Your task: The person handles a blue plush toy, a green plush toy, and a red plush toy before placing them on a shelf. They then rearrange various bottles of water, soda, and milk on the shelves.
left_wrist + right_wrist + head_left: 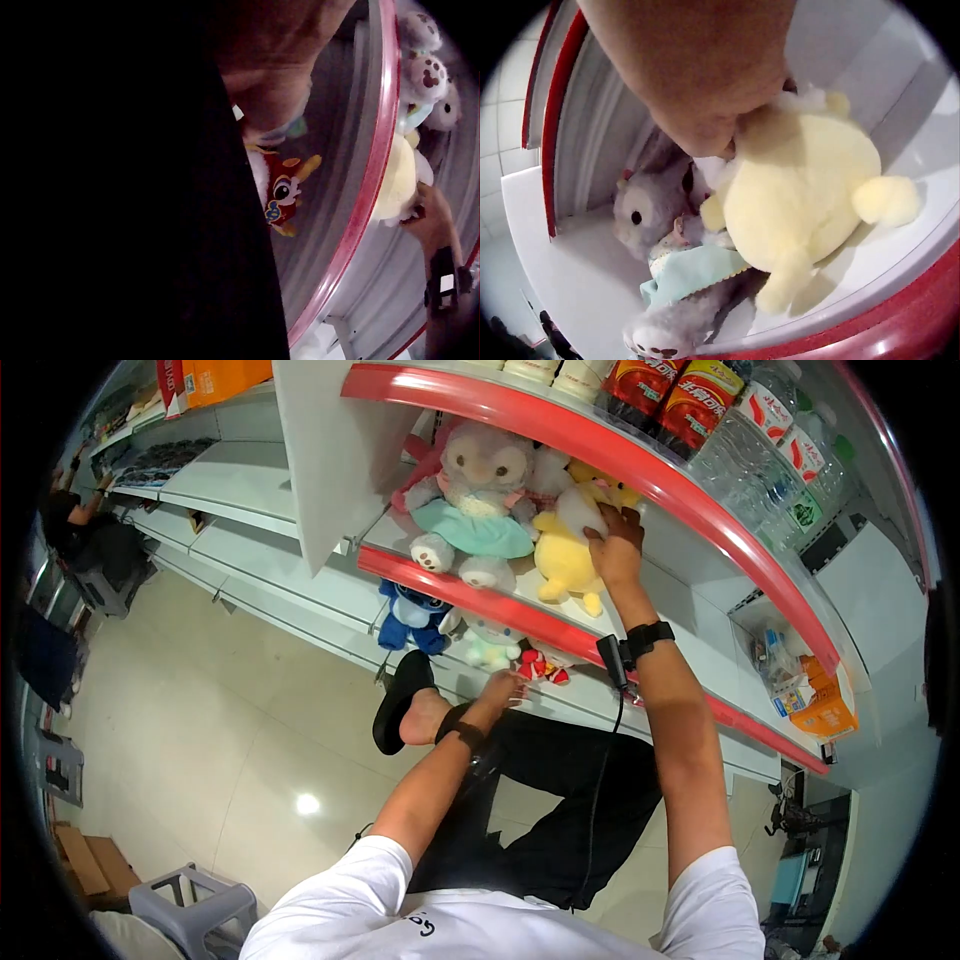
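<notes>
Yellow plush toy (567, 555), on the red-edged shelf (870, 337), its legs pointing toward the front edge. The right hand (615, 545) holds the toy by its upper part, fingers curled over it, probably because the soft head gives an easy purchase from above. Just beside the toy, to its left in the head view, sits a grey plush (485, 500) in a teal skirt, facing outward, presumably for display. Below the toy, on the lower shelf (337, 150), are a blue plush (410, 620), a white plush (490, 645) and a red toy (543, 666); the left hand (497, 690) is near the last. Above the toy, bottles (765, 415) stand on the upper shelf (645, 468). The yellow toy's face is hidden, and the orange-yellow patch behind it may be another toy. The left hand's fingers are blurred; whether they hold anything cannot be told
</notes>
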A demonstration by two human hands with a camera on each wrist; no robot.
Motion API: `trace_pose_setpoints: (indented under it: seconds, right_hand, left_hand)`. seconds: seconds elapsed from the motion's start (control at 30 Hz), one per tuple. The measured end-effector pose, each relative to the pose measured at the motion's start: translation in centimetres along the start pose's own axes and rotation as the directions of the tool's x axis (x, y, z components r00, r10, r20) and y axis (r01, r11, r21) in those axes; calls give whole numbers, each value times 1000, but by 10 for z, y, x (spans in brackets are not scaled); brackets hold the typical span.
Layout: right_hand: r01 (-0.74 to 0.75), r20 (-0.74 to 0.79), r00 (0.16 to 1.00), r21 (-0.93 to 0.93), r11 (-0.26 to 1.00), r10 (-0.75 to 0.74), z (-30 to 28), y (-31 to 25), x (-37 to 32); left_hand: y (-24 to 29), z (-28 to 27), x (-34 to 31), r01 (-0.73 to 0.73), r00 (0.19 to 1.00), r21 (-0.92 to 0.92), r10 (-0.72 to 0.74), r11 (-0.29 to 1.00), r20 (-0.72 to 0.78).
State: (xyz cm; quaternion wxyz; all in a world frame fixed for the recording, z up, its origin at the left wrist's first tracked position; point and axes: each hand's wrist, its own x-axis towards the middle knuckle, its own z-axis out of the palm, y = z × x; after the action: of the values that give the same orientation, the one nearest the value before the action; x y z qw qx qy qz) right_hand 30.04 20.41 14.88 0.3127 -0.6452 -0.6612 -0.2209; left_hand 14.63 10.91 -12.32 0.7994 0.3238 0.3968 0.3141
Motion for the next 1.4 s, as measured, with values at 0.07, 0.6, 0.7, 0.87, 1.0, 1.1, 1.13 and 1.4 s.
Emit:
trace_pose_setpoints:
  seconds: [0.07, 0.6, 0.7, 0.87, 1.0, 1.1, 1.13, 1.4]
  right_hand:
    - [79, -99, 993, 88, 993, -71, -6, 5, 2]
    - [-169, -118, 930, 705, 689, 349, -131, 65, -76]
    - [-232, -34, 849, 873, 430, 527, -185, 79, -127]
    - [-237, -54, 592, 942, 238, 804, -272, 116, -242]
    - [-196, -158, 555, 930, 312, 817, -315, 148, -335]
    - [-389, -272, 449, 798, 460, 851, -325, 153, -383]
    - [-405, -290, 394, 797, 447, 872, -321, 152, -397]
    - [-512, -81, 296, 828, 230, 952, -239, 165, -459]
  left_hand:
    - [-2, 1, 1, 4, 1000, 7, -4, 1000, -14]
    - [2, 1, -1, -23, 999, 26, 24, 999, -32]
    - [8, 3, -10, 8, 998, 36, -6, 999, -56]
    - [7, 1, -8, 19, 999, 84, -17, 996, -32]
    - [8, 1, -4, 41, 999, 126, -37, 991, -35]
    - [5, -6, 0, 39, 999, 119, -40, 992, 6]
    - [3, -11, 3, 25, 999, 138, -28, 990, 17]
    - [12, -11, -5, 26, 998, 205, -36, 978, 45]
